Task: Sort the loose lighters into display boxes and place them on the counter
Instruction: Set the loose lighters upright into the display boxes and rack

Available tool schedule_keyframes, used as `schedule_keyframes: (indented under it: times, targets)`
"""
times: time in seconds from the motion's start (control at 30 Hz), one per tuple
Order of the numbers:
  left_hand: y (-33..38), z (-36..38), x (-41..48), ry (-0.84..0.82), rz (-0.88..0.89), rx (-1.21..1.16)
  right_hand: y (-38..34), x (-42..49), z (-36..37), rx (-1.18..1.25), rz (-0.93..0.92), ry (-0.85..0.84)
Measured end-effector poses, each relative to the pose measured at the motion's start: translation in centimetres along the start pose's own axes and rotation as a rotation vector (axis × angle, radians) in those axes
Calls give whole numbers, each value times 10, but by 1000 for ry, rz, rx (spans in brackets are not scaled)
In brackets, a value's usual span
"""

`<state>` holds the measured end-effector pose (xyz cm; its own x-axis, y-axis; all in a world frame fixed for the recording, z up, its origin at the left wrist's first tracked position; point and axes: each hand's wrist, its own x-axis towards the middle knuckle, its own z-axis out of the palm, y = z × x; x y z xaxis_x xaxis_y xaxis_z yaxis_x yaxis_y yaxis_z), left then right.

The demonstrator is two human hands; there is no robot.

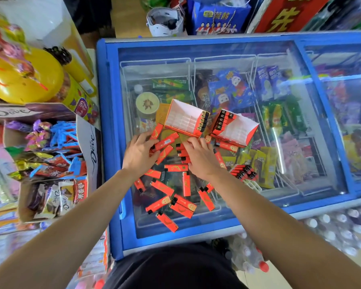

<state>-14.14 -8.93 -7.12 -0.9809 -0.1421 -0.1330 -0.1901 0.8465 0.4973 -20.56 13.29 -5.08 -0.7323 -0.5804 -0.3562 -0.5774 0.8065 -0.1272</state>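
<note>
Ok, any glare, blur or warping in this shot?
Head view: the wide lens bows the freezer's blue frame; pale glare streaks the glass lid on the right; the sweets at left and bottles at lower right are smeared; the loose lighters and display boxes at centre are sharp.

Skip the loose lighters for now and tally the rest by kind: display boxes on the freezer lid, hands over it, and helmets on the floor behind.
display boxes: 2 (left box, right box)
hands: 2 (left hand, right hand)
helmet: 1
Total: 5
</note>
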Motion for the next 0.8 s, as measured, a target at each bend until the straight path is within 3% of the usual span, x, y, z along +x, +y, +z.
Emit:
schedule_keyframes:
  times: [0.33,0.57,0.8]
  targets:
    - [14,1,-28,106,-58,-178,5,4,-3,35,6,-75]
    - [30,-8,-44,115,-176,-497,8,2,-2,221,16,-61]
    - [23,1,-53,26,-47,-164,10,2,-3,428,112,-34]
